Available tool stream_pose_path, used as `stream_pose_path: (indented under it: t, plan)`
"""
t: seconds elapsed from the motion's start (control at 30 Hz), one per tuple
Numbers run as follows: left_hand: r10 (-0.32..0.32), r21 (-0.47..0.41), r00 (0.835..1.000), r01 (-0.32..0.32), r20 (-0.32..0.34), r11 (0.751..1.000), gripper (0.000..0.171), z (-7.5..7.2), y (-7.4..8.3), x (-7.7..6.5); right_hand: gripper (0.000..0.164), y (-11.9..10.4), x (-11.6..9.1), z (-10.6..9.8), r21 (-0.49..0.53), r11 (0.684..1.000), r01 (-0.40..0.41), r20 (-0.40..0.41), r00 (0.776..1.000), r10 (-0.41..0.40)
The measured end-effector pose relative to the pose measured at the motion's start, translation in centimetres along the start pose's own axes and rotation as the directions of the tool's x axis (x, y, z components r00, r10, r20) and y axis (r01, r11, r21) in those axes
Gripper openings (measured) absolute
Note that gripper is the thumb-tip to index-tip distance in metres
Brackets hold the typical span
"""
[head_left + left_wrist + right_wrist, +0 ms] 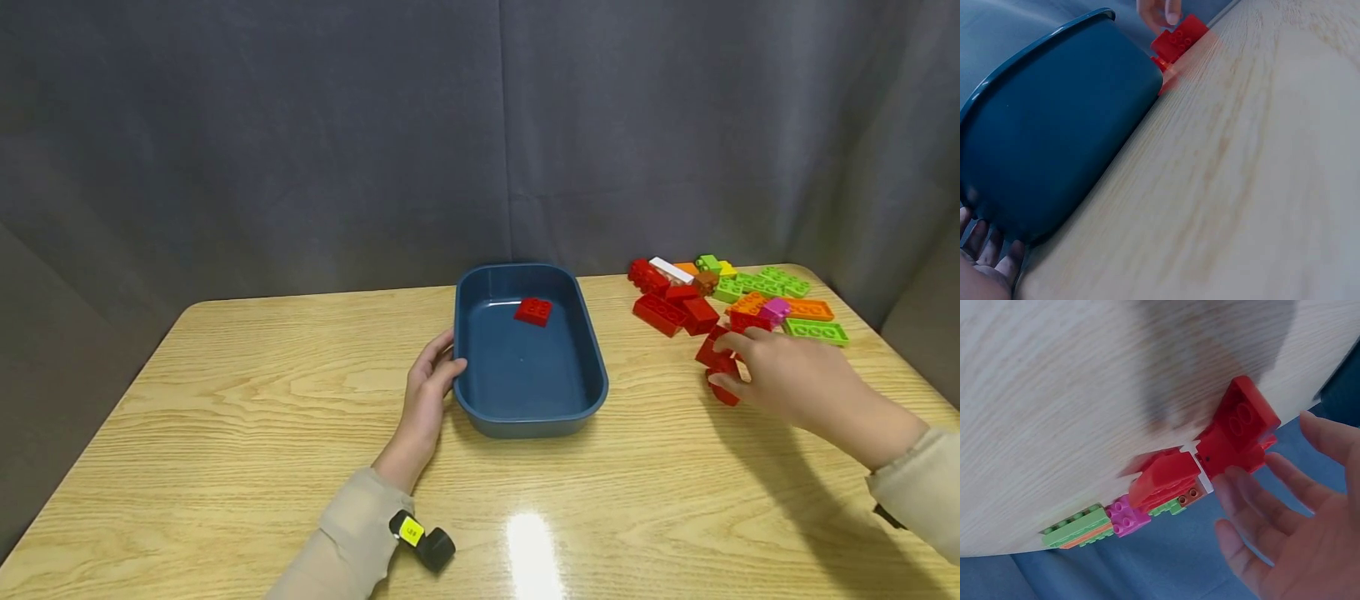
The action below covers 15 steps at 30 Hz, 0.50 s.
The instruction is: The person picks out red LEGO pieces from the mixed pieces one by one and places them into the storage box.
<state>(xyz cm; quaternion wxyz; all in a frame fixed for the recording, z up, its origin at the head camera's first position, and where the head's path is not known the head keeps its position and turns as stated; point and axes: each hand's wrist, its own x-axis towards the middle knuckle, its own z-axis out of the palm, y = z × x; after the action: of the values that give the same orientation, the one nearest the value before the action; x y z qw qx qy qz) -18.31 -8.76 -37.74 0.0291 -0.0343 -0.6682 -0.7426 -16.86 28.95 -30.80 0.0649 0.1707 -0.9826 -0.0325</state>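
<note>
A dark blue plastic bin (525, 427) stands on the table with one red toy brick (533, 312) inside, near its far end. My left hand (429, 392) holds the bin's left side, thumb at the rim and fingers against the outer wall. In the left wrist view, its fingertips (991, 247) touch the bin's wall low down. Over the red bricks at the right, my right hand (787, 373) reaches with thumb and fingers spread apart. Close to those fingers are a red brick (712, 348) and a tilted red brick (1250, 412); the right wrist view shows no grip on either.
Several more red bricks (660, 315) lie behind the right hand. Beyond are a white brick (671, 271), green bricks (761, 285), a magenta brick (775, 312) and an orange brick (810, 310). A grey curtain (337, 150) hangs behind the wooden table (262, 417).
</note>
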Motion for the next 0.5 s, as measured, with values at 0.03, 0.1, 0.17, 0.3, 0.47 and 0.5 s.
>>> stream_pose_path:
  t: [0.03, 0.1, 0.17, 0.3, 0.47, 0.5]
  plan:
    - [-0.003, 0.000, 1.000, 0.003, -0.001, 1.000, 0.052, 0.0, 0.0, 0.0, 0.040, 0.0, -0.1, 0.1, -0.005, 1.000, -0.004, 0.008, 1.000, 0.004]
    - [-0.004, -0.002, 1.000, 0.004, -0.002, 1.000, 0.052, -0.1, 0.1, 0.0, 0.042, 0.0, -0.1, 0.4, -0.012, 1.000, -0.005, 0.021, 1.000, 0.006]
    - [-0.003, -0.002, 1.000, 0.003, -0.002, 1.000, 0.052, -0.1, 0.1, 0.0, 0.043, -0.1, -0.2, 0.6, -0.013, 1.000, -0.001, 0.033, 0.999, 0.002]
    - [-0.003, 0.000, 1.000, 0.003, -0.002, 1.000, 0.052, -0.1, 0.0, 0.0, 0.042, -0.2, -0.2, 1.0, -0.005, 1.000, 0.015, 0.025, 1.000, -0.014]
    - [0.005, 0.007, 1.000, -0.005, -0.002, 1.000, 0.053, -0.1, 0.0, 0.0, 0.040, -0.3, -0.4, 1.6, 0.012, 0.999, 0.032, -0.019, 0.999, -0.032]
    - [0.004, 0.007, 1.000, -0.004, -0.004, 1.000, 0.053, 0.0, 0.0, 0.0, 0.040, -0.2, -0.5, 1.7, 0.014, 0.999, 0.031, -0.020, 0.999, -0.031]
